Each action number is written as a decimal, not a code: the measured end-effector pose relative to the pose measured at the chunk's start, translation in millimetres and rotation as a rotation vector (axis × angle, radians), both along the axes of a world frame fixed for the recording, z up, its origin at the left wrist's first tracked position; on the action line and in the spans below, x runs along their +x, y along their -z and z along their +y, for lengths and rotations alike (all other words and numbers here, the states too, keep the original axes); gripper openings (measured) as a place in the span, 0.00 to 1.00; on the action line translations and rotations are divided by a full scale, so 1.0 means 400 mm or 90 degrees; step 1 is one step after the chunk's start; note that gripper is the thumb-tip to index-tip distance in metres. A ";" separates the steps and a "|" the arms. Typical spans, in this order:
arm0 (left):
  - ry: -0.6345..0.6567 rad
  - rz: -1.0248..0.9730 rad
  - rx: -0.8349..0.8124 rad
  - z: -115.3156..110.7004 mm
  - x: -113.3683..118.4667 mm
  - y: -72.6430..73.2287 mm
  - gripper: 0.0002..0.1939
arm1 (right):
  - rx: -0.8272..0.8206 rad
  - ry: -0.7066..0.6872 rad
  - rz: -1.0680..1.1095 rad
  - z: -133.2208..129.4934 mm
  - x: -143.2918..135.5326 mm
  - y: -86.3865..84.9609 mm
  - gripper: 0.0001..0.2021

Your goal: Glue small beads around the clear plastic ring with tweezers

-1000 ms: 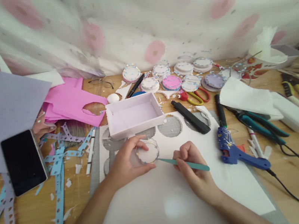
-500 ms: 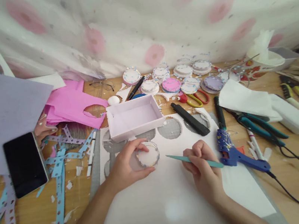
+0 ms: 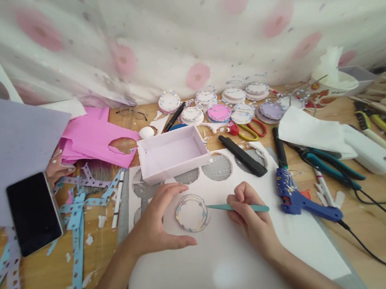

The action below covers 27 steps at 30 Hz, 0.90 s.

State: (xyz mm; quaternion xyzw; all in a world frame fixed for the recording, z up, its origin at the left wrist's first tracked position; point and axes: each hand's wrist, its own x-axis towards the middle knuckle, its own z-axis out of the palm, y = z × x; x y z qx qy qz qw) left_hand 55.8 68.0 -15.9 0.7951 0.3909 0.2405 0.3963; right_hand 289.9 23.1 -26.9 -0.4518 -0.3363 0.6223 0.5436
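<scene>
A small ring [image 3: 191, 213] with a wavy rim, dotted in pastel colours, lies on the white sheet [image 3: 199, 275]. My left hand [image 3: 154, 224] is open beside it, thumb and fingers spread in a C shape around its left side. I see a gap between that hand and the ring. My right hand [image 3: 250, 218] pinches a slim teal pointed tool [image 3: 221, 206], held nearly level. Its tip points left and reaches the ring's right edge; whether it touches, I cannot tell.
A pale lilac open box [image 3: 177, 164] stands behind the ring, with a black cutter [image 3: 242, 155] right of it. Farther right are a blue glue gun [image 3: 297, 201] and teal-handled pliers [image 3: 331, 161]. Decorated discs [image 3: 219, 112] line the back. A phone [image 3: 34, 213] and paper strips lie left.
My right hand has brought the teal tool left to the ring's edge. My left hand's fingers have spread away from the ring, which now sits slightly nearer to me.
</scene>
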 end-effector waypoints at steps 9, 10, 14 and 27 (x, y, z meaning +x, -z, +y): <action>0.045 -0.004 0.030 -0.014 0.033 0.001 0.43 | 0.076 -0.136 -0.091 -0.008 -0.007 -0.004 0.10; 0.049 -0.002 0.036 -0.014 0.033 0.000 0.43 | 0.080 -0.145 -0.111 -0.009 -0.008 -0.001 0.10; 0.044 0.019 0.068 -0.014 0.034 -0.004 0.39 | 0.097 -0.169 -0.170 -0.011 -0.011 0.008 0.08; 0.002 0.127 0.158 0.010 0.003 -0.014 0.30 | 0.114 -0.189 -0.194 -0.012 -0.009 0.015 0.07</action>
